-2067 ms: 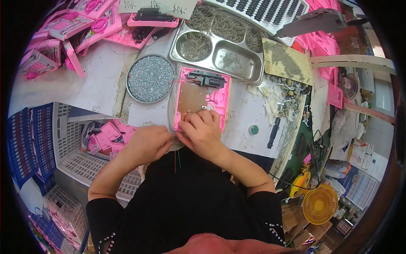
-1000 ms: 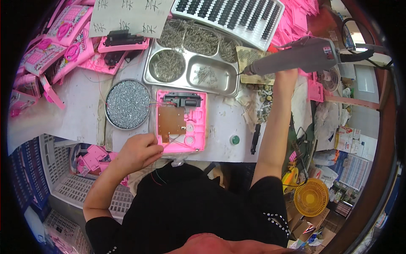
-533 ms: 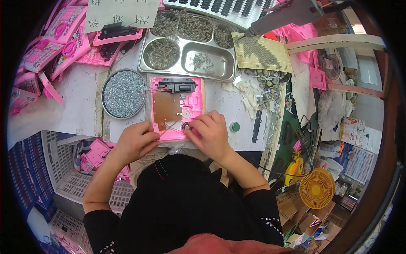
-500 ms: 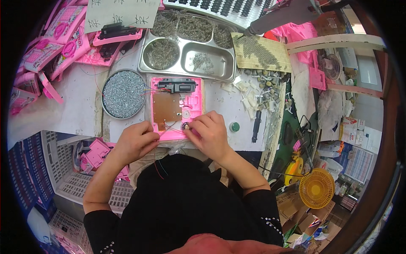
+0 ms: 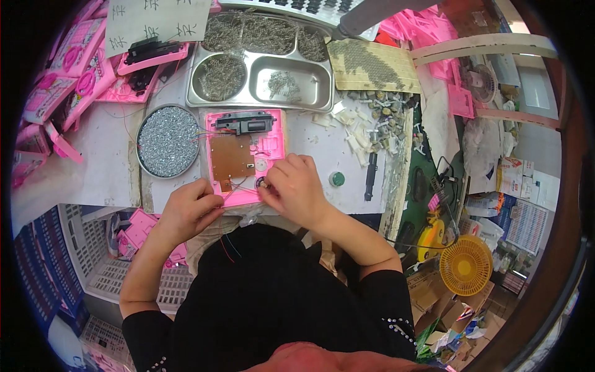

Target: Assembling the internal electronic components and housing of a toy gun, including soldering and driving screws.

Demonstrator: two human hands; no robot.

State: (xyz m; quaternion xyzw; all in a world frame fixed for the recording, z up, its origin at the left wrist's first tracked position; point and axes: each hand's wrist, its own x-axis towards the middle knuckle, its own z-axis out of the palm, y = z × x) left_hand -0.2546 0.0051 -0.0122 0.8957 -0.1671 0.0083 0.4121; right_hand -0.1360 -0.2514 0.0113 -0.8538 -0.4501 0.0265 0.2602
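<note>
On the bench before me lies a pink plastic toy housing [image 5: 278, 127] with its inside facing up. It holds a brown circuit board [image 5: 230, 158] and a black plastic module [image 5: 251, 123] along its far edge. My left hand [image 5: 189, 211] is closed at the near left corner, its fingertips pinching thin wires that trail down over my lap. My right hand [image 5: 294, 191] is at the near right corner, thumb and fingers closed on a small round dark-rimmed part [image 5: 260, 182]. Loose wires cross the housing between both hands; the fingertips partly hide the round part.
A round tray of small screws [image 5: 167, 141] stands to the left. Behind is a metal compartment tray [image 5: 248, 99] of springs and small parts. A green cap [image 5: 336, 178], a black strip [image 5: 370, 177] and small motors [image 5: 384, 121] lie right. Pink housings [image 5: 74, 68] pile up left; a grey tool [image 5: 372, 18] hangs above.
The whole view has shifted, so the bench sits a little further left and higher. Both hands stay at the housing's near corners with little visible movement.
</note>
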